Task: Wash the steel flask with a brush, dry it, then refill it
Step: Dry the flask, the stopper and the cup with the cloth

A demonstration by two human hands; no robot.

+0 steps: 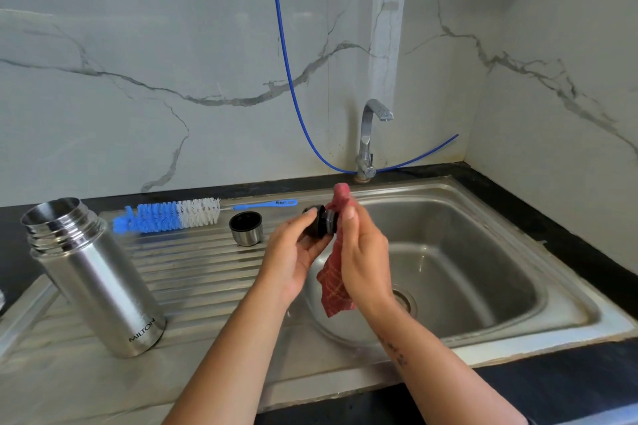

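Two hands up over the steel sink (pixel 483 197) basin. Biggest thing going is the open Milton steel flask (pixel 93 272), standing lidless on the ribbed drainboard at left. Behind it lies the blue-and-white bottle brush (pixel 169 216), steel cup cap (pixel 245 228) just beside. Right hand (pixel 362 259) grips a red checked cloth (pixel 333 286) pressed against the black stopper (pixel 319 221), which the left hand (pixel 293 252) pinches.

One flask (pixel 93 272), one brush (pixel 172 214), one cup (pixel 245 228), one cloth (pixel 333 283).

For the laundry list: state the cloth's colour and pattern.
Red cloth with light checked lines, head view.
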